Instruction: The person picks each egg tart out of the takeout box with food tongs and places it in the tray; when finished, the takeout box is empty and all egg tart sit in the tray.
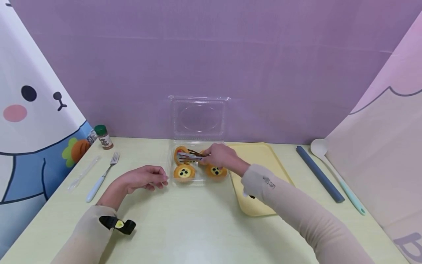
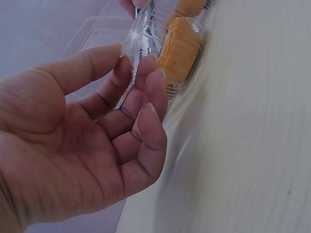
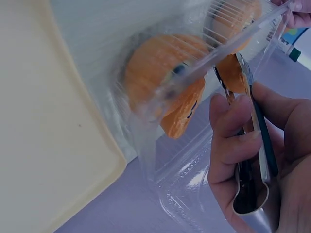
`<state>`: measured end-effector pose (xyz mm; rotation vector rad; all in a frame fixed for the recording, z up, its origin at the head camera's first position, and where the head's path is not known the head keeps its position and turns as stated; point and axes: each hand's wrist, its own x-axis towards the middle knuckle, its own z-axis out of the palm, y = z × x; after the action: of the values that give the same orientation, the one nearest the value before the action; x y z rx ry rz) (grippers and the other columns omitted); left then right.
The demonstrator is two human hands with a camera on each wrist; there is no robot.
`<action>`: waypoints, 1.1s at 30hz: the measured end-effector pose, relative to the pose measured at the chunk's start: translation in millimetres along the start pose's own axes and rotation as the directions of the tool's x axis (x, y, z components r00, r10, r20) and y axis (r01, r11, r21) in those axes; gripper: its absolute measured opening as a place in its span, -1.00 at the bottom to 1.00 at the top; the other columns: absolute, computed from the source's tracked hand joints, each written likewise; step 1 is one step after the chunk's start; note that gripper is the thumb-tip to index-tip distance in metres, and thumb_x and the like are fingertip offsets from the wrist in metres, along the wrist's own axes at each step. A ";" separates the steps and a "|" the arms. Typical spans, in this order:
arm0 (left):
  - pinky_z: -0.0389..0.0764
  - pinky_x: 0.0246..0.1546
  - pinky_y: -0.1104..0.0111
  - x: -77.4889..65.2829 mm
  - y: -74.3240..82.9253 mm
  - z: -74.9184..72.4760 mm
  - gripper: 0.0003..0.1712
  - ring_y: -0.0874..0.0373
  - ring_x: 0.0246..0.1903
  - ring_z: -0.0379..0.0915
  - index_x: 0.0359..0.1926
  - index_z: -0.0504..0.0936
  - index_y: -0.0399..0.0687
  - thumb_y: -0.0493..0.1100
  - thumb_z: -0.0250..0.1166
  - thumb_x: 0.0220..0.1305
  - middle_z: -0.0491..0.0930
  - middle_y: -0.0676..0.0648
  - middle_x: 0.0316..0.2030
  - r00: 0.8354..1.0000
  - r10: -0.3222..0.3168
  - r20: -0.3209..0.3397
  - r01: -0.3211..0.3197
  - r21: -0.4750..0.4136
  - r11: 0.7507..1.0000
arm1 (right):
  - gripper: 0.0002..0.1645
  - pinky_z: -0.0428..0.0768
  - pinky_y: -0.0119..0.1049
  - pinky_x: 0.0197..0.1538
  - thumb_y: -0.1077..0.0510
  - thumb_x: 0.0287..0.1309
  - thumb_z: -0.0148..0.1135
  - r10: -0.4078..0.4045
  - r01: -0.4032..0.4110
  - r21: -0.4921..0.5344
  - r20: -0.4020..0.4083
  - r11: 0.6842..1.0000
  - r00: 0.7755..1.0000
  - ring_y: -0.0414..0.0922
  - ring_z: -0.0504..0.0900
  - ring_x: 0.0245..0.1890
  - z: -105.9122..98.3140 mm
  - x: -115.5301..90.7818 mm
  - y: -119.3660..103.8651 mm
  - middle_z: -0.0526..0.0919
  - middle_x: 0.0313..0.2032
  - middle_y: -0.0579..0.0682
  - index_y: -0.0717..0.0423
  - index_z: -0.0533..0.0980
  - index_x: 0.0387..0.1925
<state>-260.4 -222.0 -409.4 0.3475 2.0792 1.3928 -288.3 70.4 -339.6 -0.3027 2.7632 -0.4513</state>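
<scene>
A clear hinged plastic container [image 1: 199, 179] holds several round egg-tart-like pastries with dark dots on pale yellow tops. My right hand [image 1: 221, 156] grips metal food tongs [image 3: 260, 206] above the container. Between the tongs' tips is the back-left pastry [image 1: 180, 150], tilted on its side. Front-left and front-right pastries [image 1: 184, 171] sit flat, while the back-right one is mostly hidden behind my right hand. My left hand [image 2: 92, 131] is at the container's left edge, thumb and forefinger pinching the rim; the other fingers curl loosely beside it.
A yellow tray [image 1: 257, 157] lies right of the container, partly under my right forearm. Farther right are a dark blue rod [image 1: 319, 174] and a spoon [image 1: 343, 179]. On the left stand a green-capped jar [image 1: 103, 137], a fork [image 1: 103, 178] and a clear plastic utensil [image 1: 83, 174].
</scene>
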 end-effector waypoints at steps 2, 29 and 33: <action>0.56 -0.15 0.26 -0.2 0.0 0.1 -0.77 0.11 -0.18 0.57 -0.14 0.55 -0.17 -0.07 0.21 0.43 0.65 -0.04 -0.17 1.000 -0.001 -0.002 0.001 -0.004 1.000 | -0.50 0.21 -0.37 -0.67 -0.14 0.30 0.28 -0.012 0.012 -0.004 -0.010 1.000 1.000 -0.23 0.34 -0.75 1.4 -0.4 1.8 0.39 -0.69 -0.17 -0.31 0.54 0.25; 0.56 -0.10 0.24 -0.7 2.8 -1.3 -0.69 0.07 -0.12 0.58 -0.07 0.55 -0.19 -0.01 0.23 0.42 0.65 -0.09 -0.09 0.998 -0.053 -0.035 0.054 0.026 0.998 | -0.51 0.22 -0.38 -0.66 -0.15 0.37 0.18 -0.041 0.045 0.046 -0.082 0.998 0.996 -0.23 0.42 -0.73 -8.6 -12.2 18.3 0.77 -0.32 0.11 -0.24 0.53 0.28; 0.56 -0.09 0.23 -0.8 2.9 -0.5 -0.68 0.07 -0.12 0.58 -0.07 0.55 -0.18 0.00 0.23 0.41 0.65 -0.09 -0.09 0.998 -0.053 -0.038 0.055 0.030 0.998 | -0.49 0.25 -0.38 -0.65 -0.18 0.37 0.18 -0.034 0.040 0.057 -0.097 0.998 0.995 -0.08 0.63 -0.60 -10.7 -15.5 22.3 0.78 -0.36 0.08 -0.24 0.51 0.29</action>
<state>-260.4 -221.6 -406.4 0.2782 2.1258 1.3465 -281.2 97.9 -333.3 -0.3269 2.8355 -0.5703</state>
